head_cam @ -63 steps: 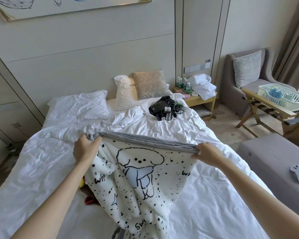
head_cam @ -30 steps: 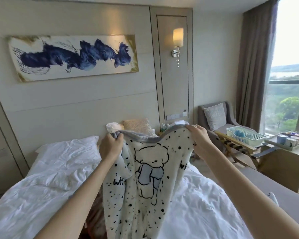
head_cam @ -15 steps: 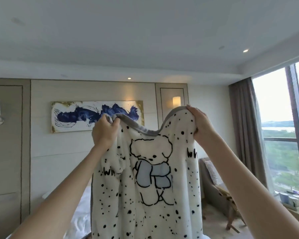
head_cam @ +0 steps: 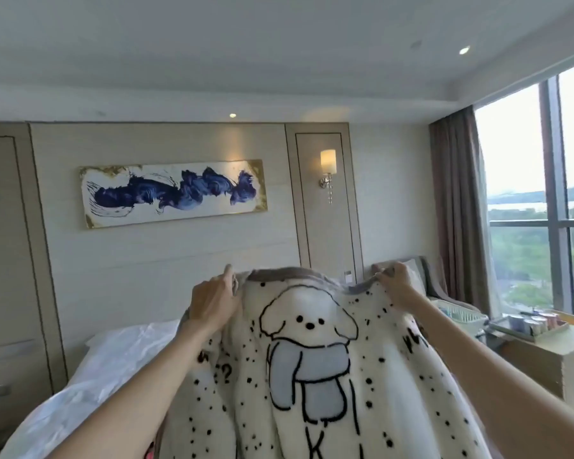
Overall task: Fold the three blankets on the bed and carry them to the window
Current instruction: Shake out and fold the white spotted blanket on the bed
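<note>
A white fleece blanket (head_cam: 312, 392) with black dots, a cartoon dog and a grey edge billows out in front of me over the bed (head_cam: 90, 369). My left hand (head_cam: 212, 301) grips its top edge at the left. My right hand (head_cam: 396, 286) pinches the top edge at the right. Both arms are stretched forward at about chest height. The blanket hides most of the bed. A bit of pink and red shows under it at the lower left. No other blanket is clearly visible.
The window (head_cam: 540, 200) with a brown curtain (head_cam: 458, 207) is on the right. Below it stands a wooden table (head_cam: 550, 352) with a tray of cups (head_cam: 531, 323) and a basket (head_cam: 461, 311). A grey armchair (head_cam: 428, 276) sits behind my right hand.
Both hands lifted the blanket high off the bed, then came down and moved apart. The blanket now spreads wider and billows forward.
</note>
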Action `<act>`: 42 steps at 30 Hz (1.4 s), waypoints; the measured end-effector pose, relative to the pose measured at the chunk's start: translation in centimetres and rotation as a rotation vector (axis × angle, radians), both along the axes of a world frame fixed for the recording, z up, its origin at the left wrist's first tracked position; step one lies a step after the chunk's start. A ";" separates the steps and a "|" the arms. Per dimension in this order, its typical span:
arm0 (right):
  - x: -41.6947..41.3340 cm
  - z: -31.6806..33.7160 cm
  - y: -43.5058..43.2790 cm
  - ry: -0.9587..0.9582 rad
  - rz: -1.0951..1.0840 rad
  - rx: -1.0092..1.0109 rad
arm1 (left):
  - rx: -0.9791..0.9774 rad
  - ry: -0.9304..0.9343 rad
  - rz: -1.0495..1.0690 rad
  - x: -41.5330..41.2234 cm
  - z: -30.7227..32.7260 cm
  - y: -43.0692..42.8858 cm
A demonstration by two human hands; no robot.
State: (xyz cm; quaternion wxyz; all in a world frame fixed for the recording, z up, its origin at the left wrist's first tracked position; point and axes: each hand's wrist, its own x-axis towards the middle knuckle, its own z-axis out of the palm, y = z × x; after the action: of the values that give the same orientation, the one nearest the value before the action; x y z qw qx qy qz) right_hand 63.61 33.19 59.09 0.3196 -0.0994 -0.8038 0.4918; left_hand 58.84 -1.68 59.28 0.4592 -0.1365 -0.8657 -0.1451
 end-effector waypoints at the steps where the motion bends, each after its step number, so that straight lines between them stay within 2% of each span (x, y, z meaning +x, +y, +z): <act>1: -1.2 -3.3 0.2 -0.049 -0.019 0.015 | 0.024 -0.054 -0.005 -1.2 -3.1 0.0; 3: -2.4 -7.4 0.4 -0.092 -0.029 0.010 | 0.056 -0.148 0.028 -2.9 -7.4 0.9; 8: -4.2 -12.2 0.9 -0.168 -0.057 -0.027 | 0.234 -0.418 0.029 -4.6 -14.0 3.3; 15: -8.0 -17.7 2.6 -0.220 -0.027 -0.182 | 0.358 -0.524 0.068 -9.6 -18.2 2.4; 23: -19.1 -22.5 2.9 -0.237 -0.088 -0.282 | 0.454 -0.664 0.037 -22.8 -22.1 3.5; 27: -26.0 -26.0 3.1 -0.310 -0.159 -0.277 | 0.576 -0.835 -0.028 -30.3 -26.8 3.6; 30: -29.7 -29.1 2.1 -0.401 -0.196 -0.257 | 0.751 -1.011 0.010 -34.4 -30.9 2.5; 35: -32.4 -34.3 -1.7 -0.584 -0.064 -0.259 | 0.948 -1.282 0.074 -36.5 -37.2 0.9; 39: -32.8 -36.8 -4.4 -0.681 -0.004 -0.347 | 1.124 -1.366 0.097 -35.9 -41.0 0.7; 42: -32.4 -37.3 -5.9 -0.698 0.134 -0.364 | 1.259 -1.415 0.132 -35.0 -42.6 1.4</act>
State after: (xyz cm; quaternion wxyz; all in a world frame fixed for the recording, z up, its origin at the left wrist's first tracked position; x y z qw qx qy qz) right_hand 31.16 27.25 21.82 -0.0282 -0.2629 -0.7686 0.5826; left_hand 23.85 -0.29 16.72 -0.1752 0.3049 -0.7119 -0.6078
